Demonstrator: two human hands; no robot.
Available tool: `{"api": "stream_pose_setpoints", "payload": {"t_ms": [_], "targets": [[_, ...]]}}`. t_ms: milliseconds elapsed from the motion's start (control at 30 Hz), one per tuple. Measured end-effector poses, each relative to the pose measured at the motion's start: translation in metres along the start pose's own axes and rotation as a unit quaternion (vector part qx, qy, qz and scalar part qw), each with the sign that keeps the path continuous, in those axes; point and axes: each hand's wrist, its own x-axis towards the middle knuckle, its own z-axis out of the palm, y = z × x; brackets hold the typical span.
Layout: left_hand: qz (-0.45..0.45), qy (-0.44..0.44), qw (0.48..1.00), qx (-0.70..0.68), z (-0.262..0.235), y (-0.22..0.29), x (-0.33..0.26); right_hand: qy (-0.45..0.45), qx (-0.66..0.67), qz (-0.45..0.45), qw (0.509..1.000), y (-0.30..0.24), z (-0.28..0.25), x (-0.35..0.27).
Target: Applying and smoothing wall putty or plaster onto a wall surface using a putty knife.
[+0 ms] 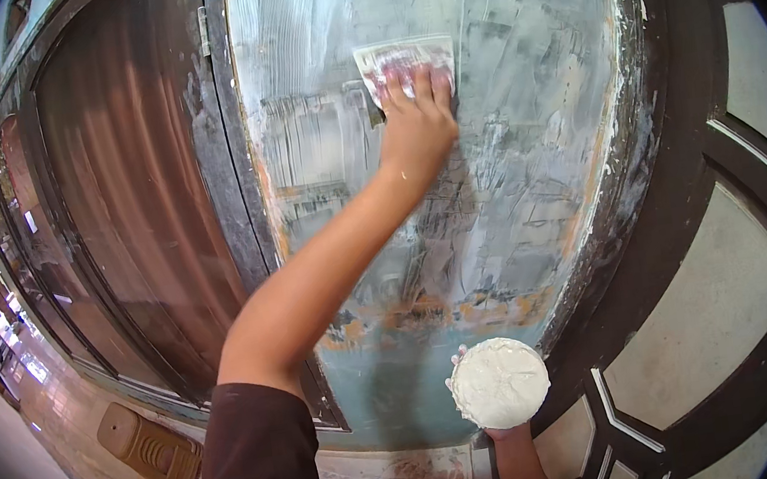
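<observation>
My left hand (419,118) is raised against the wall panel (522,117), its fingers pressed flat on a putty spreader (403,50). The spreader is a wide flat blade, reddish and smeared with white, and its broad edge points upward. Grey-white putty streaks cover the bluish-green panel, with orange-brown patches along its sides and lower part. Lower down, my right hand (503,433) holds up a round tub of white putty (501,383) from beneath. Whitened fingertips show at the tub's left edge; the tub hides most of that hand.
To the left stands a dark-framed glass door (121,166) with a brown curtain behind it. A brown plastic stool (151,448) is on the tiled floor (57,385). Dark wooden panelling with pale insets (698,306) closes in on the right. Printed sheets (403,475) lie below the panel.
</observation>
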Motion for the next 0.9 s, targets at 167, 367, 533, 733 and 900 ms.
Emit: {"api": "stream_pose_setpoints", "payload": {"t_ms": [167, 367, 533, 733, 900], "targets": [[0.001, -0.027, 0.998, -0.056, -0.017, 0.032, -0.083, -0.017, 0.006, 0.008, 1.000, 0.025, -0.008, -0.010], [0.039, 0.012, 0.995, -0.088, -0.068, -0.009, -0.029, 0.000, -0.006, -0.055, 0.998, 0.025, -0.012, -0.042], [-0.007, 0.074, 0.990, -0.117, -0.069, -0.097, 0.100, 0.006, 0.034, -0.049, 0.998, 0.024, -0.002, -0.036], [0.030, 0.145, 0.989, 0.027, 0.011, -0.092, 0.095, 0.026, 0.066, -0.060, 0.996, 0.009, 0.009, -0.033], [0.053, -0.017, 0.998, 0.014, -0.015, -0.015, 0.000, 0.001, -0.033, -0.078, 0.996, -0.010, -0.002, -0.026]]}}
